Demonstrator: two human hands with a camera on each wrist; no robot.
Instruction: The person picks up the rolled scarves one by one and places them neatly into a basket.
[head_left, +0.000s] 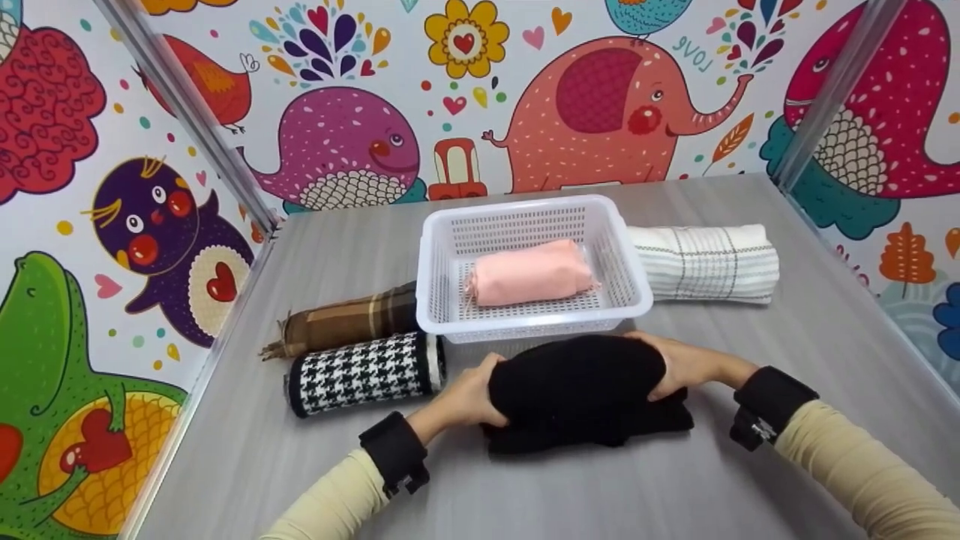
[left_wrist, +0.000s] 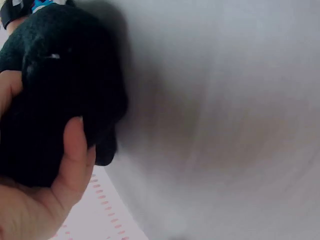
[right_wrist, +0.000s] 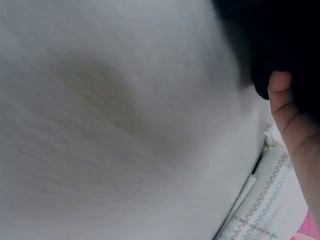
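Note:
A rolled black cloth (head_left: 581,390), soft and bulky, lies in front of the basket with a flap along its near side. My left hand (head_left: 469,394) grips its left end, thumb on the near face. At the right end my right hand (head_left: 679,367) holds the roll, thumb toward me and fingers behind it. In the left wrist view the left thumb (left_wrist: 75,150) presses into the black fabric (left_wrist: 60,90). The right wrist view has the right thumb (right_wrist: 290,110) against the dark cloth (right_wrist: 305,40); the other fingers are hidden.
A white plastic basket (head_left: 536,324) holds a pink rolled cloth (head_left: 531,274). Left of it lie a brown plaid roll (head_left: 341,324) and a black-and-white houndstooth roll (head_left: 364,375). On the right is a white checked roll (head_left: 705,262). Cartoon-printed walls (head_left: 465,97) enclose the grey table (head_left: 247,450).

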